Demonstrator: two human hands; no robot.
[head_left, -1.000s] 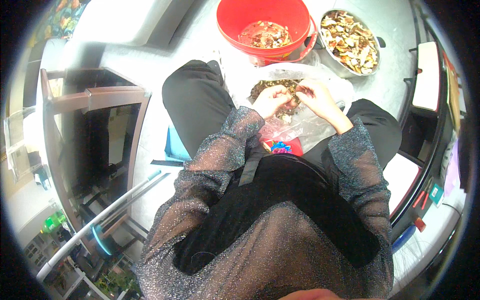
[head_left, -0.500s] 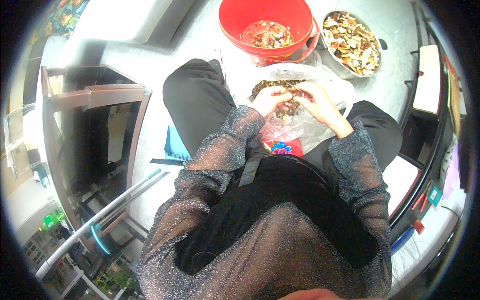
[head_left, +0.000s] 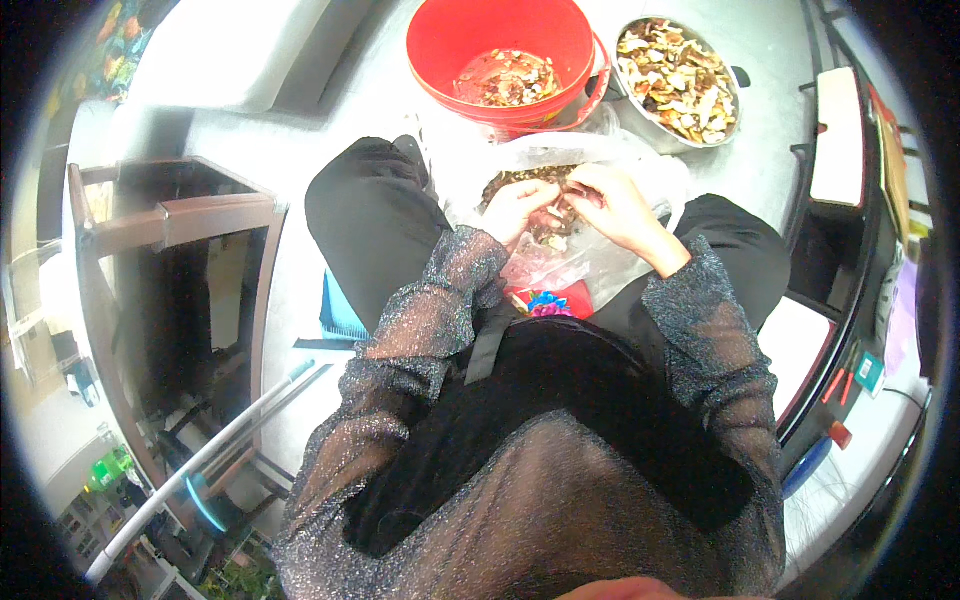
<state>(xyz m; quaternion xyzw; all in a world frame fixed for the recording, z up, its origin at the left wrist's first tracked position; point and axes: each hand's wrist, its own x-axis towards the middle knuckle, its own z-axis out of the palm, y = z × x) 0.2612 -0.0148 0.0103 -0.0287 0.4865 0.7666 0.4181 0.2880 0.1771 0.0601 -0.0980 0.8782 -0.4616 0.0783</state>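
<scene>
Both my hands meet over an opened clear plastic bag (head_left: 655, 170) lying between my bent legs. Inside the bag are dark brown bits and pale pieces that look like mushroom scraps (head_left: 505, 184). My left hand (head_left: 518, 210) is closed in a pinch, its fingertips close to those of my right hand (head_left: 612, 205), which is also pinched. Whatever sits between the fingers is too small to make out. Past the bag stands a red bucket (head_left: 428, 62) with some brown and pale pieces (head_left: 515, 78) at its bottom. To its right, a metal pot (head_left: 648, 118) is heaped with sliced, mushroom-like pieces (head_left: 680, 80).
A brown wooden frame (head_left: 215, 220) stands at left, with a pale pole (head_left: 200, 465) slanting below it. Beside my left leg is a blue dustpan-like object (head_left: 342, 305). A dark-edged shelf unit (head_left: 835, 250) runs along the right. A red item with a blue flower (head_left: 548, 303) lies near my lap.
The whole view has shifted slightly, so the bucket and pot appear further left. My fingertips have come a little apart, but both hands stay over the bag.
</scene>
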